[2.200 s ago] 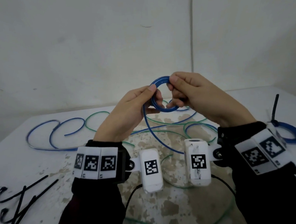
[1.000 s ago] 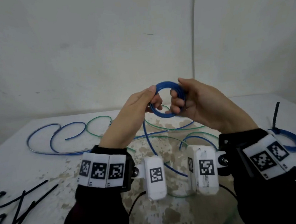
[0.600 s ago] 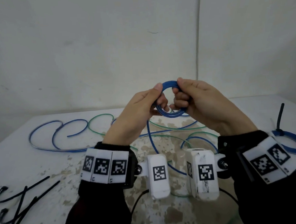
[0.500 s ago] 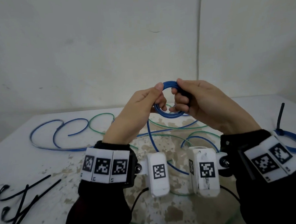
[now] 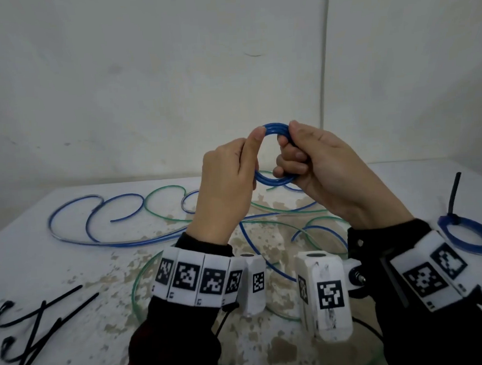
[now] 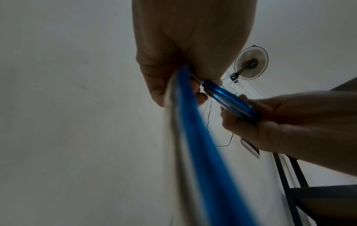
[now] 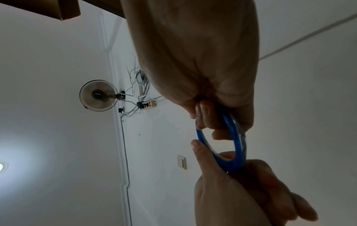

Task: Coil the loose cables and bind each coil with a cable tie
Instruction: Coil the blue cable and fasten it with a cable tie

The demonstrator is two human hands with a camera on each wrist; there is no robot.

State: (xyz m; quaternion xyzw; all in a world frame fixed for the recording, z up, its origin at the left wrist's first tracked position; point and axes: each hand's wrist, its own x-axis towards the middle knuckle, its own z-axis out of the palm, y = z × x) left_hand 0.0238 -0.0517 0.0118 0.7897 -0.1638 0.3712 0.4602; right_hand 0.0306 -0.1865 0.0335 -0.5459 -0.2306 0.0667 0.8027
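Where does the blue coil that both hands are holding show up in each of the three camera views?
Head: the blue coil sits at centre, above the table, between the left hand and right hand.
Left wrist: right of centre, its loose tail running down the frame.
Right wrist: lower right of centre, seen nearly edge-on.
Shared landmark: the wall fan appears in both wrist views only.

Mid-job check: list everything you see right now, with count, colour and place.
Blue coil in progress: one, blue, held above the table between both hands, tail trailing down.
Bound coil: one, blue, black tie on it, table's right edge.
Loose cables: several, blue and green, spread across the table behind and under the hands.
Cable ties: a few, black, near left of the table.
Table: one, white, stained.
Wall fan: one, on the wall, seen from the right wrist.
Left hand: grip on the coil's left side.
Right hand: grip on its right side.
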